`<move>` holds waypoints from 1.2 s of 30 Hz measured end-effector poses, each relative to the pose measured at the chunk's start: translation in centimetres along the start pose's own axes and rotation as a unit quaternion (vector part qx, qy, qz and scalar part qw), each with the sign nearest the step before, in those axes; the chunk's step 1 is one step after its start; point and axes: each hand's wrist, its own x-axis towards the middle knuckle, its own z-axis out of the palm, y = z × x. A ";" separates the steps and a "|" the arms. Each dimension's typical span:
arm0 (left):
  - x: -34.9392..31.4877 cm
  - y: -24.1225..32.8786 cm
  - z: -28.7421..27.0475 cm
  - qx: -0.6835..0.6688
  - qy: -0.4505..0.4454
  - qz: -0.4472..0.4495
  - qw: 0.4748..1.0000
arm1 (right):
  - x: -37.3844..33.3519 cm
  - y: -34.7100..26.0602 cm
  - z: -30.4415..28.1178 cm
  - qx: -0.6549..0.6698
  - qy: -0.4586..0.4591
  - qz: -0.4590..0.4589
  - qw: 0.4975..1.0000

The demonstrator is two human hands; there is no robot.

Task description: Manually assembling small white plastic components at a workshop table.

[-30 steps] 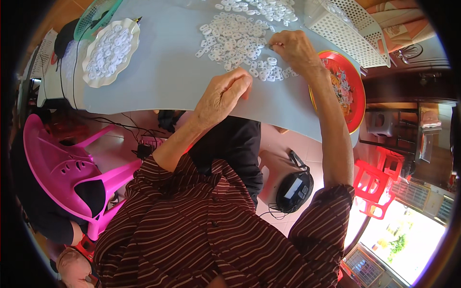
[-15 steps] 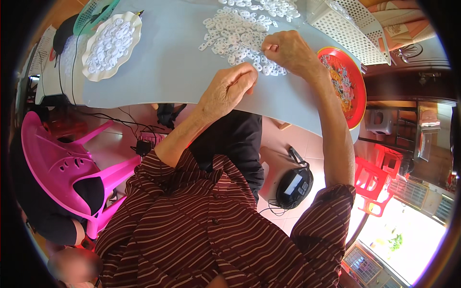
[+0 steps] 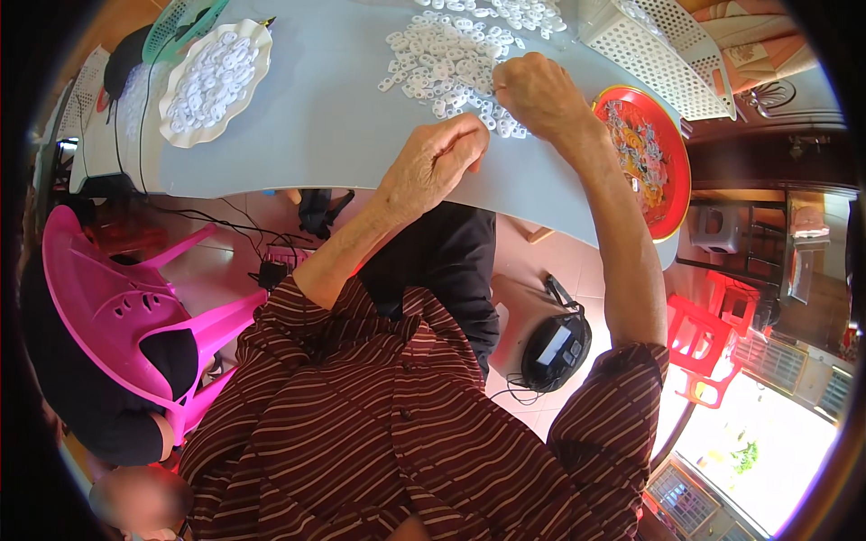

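My left hand (image 3: 435,164) is closed above the near edge of the grey table, its fingers curled in. Whatever it holds, if anything, is hidden. My right hand (image 3: 547,97) is also closed, knuckles up, at the right edge of a loose pile of small white plastic pieces (image 3: 442,56) with holes in them. Its fingertips are turned under, so I cannot make out what is in them. To the right of that hand stands a round red tray (image 3: 672,203) with a yellow rim, holding small silvery bits.
A scalloped white dish (image 3: 171,135) full of white pieces sits on the table's left, beside a green basket (image 3: 162,41). A white perforated basket (image 3: 672,68) stands far right. Below the table are a pink plastic chair (image 3: 99,316), cables and a black bag (image 3: 555,347). Another person sits lower left.
My right hand has turned slightly and shifted a little to the far left; its thumb shows less. My left hand stays nearly in place, still closed. The whole view has shifted slightly.
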 end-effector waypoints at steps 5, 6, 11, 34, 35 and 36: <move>0.1 -0.3 -0.2 0.003 -0.003 0.007 1.000 | 0.0 0.1 -0.4 0.045 -0.002 0.067 0.997; 0.1 -0.3 -0.4 -0.001 0.007 0.017 1.000 | -0.3 0.2 -0.8 0.045 -0.001 0.067 0.997; 0.1 -0.1 -1.6 0.005 0.048 0.017 0.999 | -0.8 1.1 -1.8 0.154 0.038 0.066 0.985; 1.1 0.0 -4.4 0.132 0.148 0.069 0.978 | 0.7 -2.2 -1.1 0.012 -0.031 0.103 0.994; 1.4 -0.2 -4.8 0.204 0.137 0.115 0.962 | 0.9 -2.4 -1.3 -0.002 -0.060 0.104 0.993; 1.5 -0.1 -4.9 0.204 0.137 0.115 0.962 | 0.9 -2.4 -1.4 -0.002 -0.059 0.104 0.993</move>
